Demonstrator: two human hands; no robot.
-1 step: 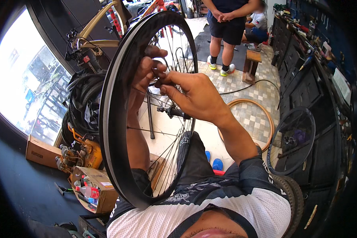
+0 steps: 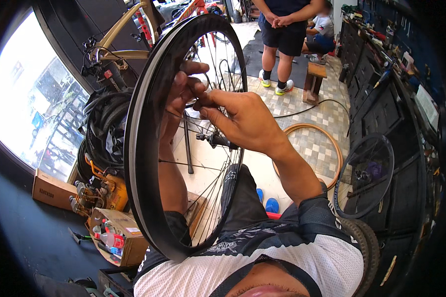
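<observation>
Unmoved, two hands (image 2: 183, 94) (image 2: 245, 121) pinch spokes inside one black wheel (image 2: 143, 148).

We can't make out what our hands (image 2: 218, 109) pinch behind the wheel rim (image 2: 136, 148); it's too tiny, and fingers cover it.

Bright daylight glares through the left window (image 2: 32, 106); fisheye bends and darkens the edges.

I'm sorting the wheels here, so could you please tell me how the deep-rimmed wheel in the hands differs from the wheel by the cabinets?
The deep-rimmed wheel has a tall black rim; the wheel by the cabinets has a shallow one. The first is held up, left hand and right hand at its spokes; the second stands untouched on the floor. Both are spoked and bare of tyres.
</observation>
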